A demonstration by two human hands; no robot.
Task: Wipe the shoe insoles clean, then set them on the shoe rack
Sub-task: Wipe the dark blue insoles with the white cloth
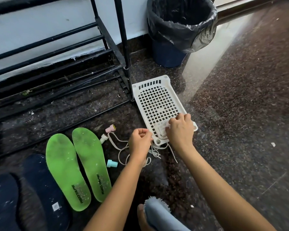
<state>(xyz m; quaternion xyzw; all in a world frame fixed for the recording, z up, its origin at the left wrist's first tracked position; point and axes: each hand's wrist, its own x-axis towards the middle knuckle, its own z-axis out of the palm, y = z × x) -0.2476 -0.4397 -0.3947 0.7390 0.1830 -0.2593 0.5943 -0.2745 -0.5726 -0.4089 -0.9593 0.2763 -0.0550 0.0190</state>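
Observation:
Two green insoles lie side by side on the dark floor, speckled with dirt. Left of them lie two dark navy insoles. The black shoe rack stands at the upper left against the wall. My right hand grips a folded white cloth at the near end of a white perforated tray. My left hand is closed on beige shoelaces just left of the tray's corner.
A blue bin with a black liner stands beyond the tray. Small pink, white and teal plastic pieces lie near the laces. A light blue cloth rests on my knee at the bottom.

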